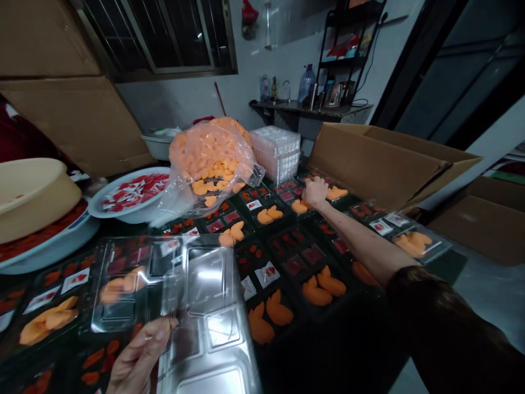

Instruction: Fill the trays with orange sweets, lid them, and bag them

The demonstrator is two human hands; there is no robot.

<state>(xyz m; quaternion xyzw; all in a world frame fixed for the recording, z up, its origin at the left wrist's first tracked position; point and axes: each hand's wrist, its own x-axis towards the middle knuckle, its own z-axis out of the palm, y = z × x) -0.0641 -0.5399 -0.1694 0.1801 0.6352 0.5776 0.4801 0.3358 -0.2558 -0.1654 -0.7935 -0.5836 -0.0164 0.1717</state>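
In the lower left, my left hand (pixel 141 353) pinches the edge of a clear plastic compartment tray (pixel 209 328), held tilted above the table. A second clear tray or lid (pixel 118 314) shows beside it, partly overlapping. My right arm stretches across to the far rows, where my right hand (pixel 315 191) is closed over a filled tray; whatever its fingers grip is hidden. Near that hand lie orange rabbit-ear-shaped pieces (pixel 301 206). Closer in, a filled tray holds two orange pieces (pixel 324 287) and dark red packets (pixel 303 260). White printed sachets (pixel 267 273) lie in neighbouring trays.
Behind the trays sit a plastic bag of orange pieces (pixel 213 150), a stack of clear trays (pixel 276 150) and a basin of red-and-white sachets (pixel 129 208). A large open cardboard box (pixel 369 164) borders the right side. A cream basin (pixel 36 191) stands at left.
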